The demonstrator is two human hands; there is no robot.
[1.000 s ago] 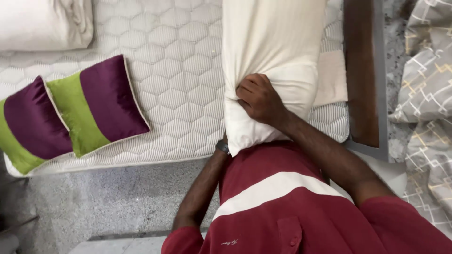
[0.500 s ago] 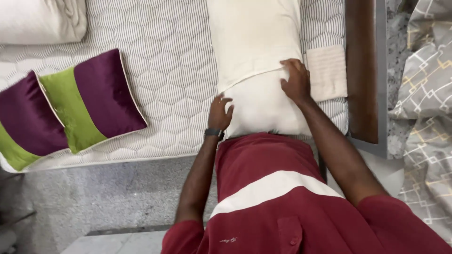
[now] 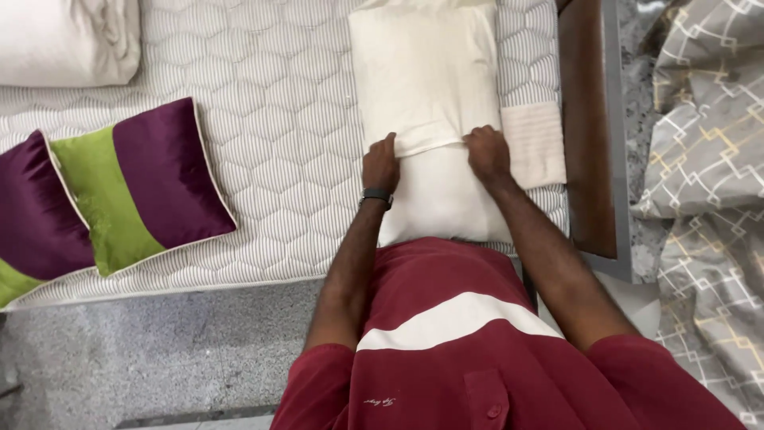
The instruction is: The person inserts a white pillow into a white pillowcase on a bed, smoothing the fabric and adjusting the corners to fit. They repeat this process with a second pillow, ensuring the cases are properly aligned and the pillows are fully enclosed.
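Gripping the open edge of the cover (image 3: 422, 87), your two hands sit side by side across the pillow (image 3: 442, 199). The left hand (image 3: 380, 163) is curled shut on the hem at the left corner, and the right hand (image 3: 487, 153) is closed on the same hem at the right corner. Holding both corners keeps the mouth of the cover stretched flat and square to the pillow, so the fabric does not bunch on one side.

The pillow lies lengthwise on the bed (image 3: 278, 143), near its right edge, with its far part inside the cover and its near part bare and white. The bare end reaches the mattress edge and meets your shirt (image 3: 461, 334) — your body stands against it, which appears to brace the pillow against sliding toward you.

A small folded cloth (image 3: 532, 143) lies just beside the right hand, touching the pillow's right side. It sits between the pillow and the wooden frame (image 3: 585, 127).

Two cushions (image 3: 135, 183) in purple and green lie on the left of the bed, well apart from your hands and overlapping each other. A bundle of white bedding (image 3: 68, 40) rests at the far left corner. Both are outside your working zone — nothing lies between them and the pillow but bare mattress.

A grey patterned sheet (image 3: 700, 159) lies heaped on the floor to the right of the frame.
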